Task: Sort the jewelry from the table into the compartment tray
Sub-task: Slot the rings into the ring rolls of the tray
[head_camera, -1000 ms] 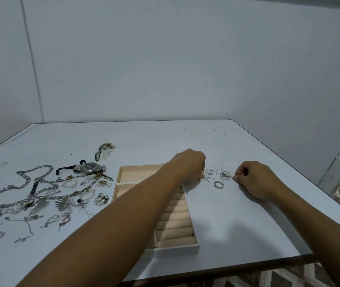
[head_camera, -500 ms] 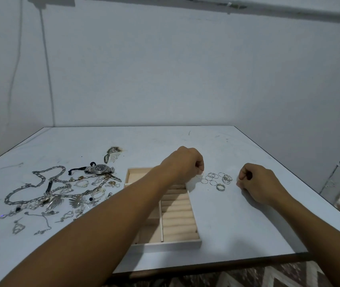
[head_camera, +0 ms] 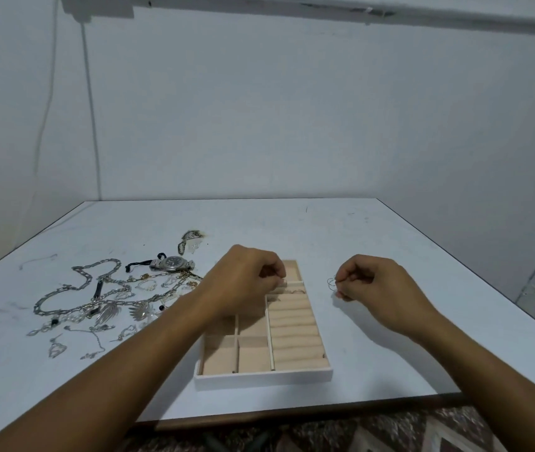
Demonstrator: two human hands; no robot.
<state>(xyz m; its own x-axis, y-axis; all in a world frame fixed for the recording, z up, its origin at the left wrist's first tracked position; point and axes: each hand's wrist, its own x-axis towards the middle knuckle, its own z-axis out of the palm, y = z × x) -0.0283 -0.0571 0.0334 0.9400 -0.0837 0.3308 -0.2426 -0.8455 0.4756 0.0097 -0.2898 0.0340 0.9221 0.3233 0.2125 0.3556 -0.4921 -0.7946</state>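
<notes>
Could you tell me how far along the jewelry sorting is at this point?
Barely begun. Done: a ring or two seems seated in the top ring rolls of the tray. In hand: the left hand hovers curled over those rolls, and the right hand pinches thin rings. Left: the watch, chains and pendants lie on the table.

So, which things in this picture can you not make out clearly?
All in the head view:
1. What the left hand pinches, if anything; its curled fingers hide it over the tray.
2. The tray's far left compartments, covered by that hand and forearm.
3. How many rings the right hand holds: too thin and small.
4. The right edge of the jewelry pile, behind the left forearm.
</notes>
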